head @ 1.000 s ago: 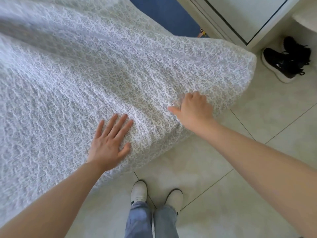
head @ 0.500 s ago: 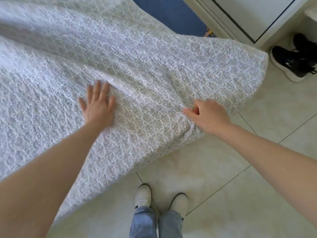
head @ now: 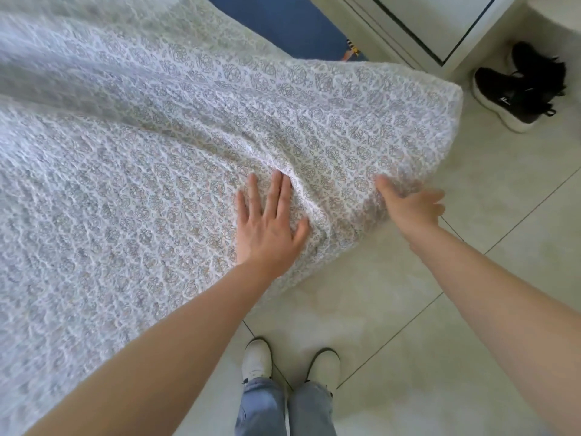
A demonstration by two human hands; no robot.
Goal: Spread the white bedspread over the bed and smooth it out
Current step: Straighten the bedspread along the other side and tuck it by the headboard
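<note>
Left hand (head: 267, 228) flat, fingers spread on bedspread (head: 157, 152); right hand (head: 408, 206) blurred, grip unclear.

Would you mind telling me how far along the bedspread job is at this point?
Done: the bedspread already covers the bed in view. In hand: the left hand presses flat near the corner while the right hand, blurred, works the hanging edge. Left: a fold above the left hand needs smoothing.

Black lace-up sneakers (head: 518, 89) at two o'clock on pale tiled floor (head: 471, 215); blue rug (head: 283, 23) at twelve.
</note>
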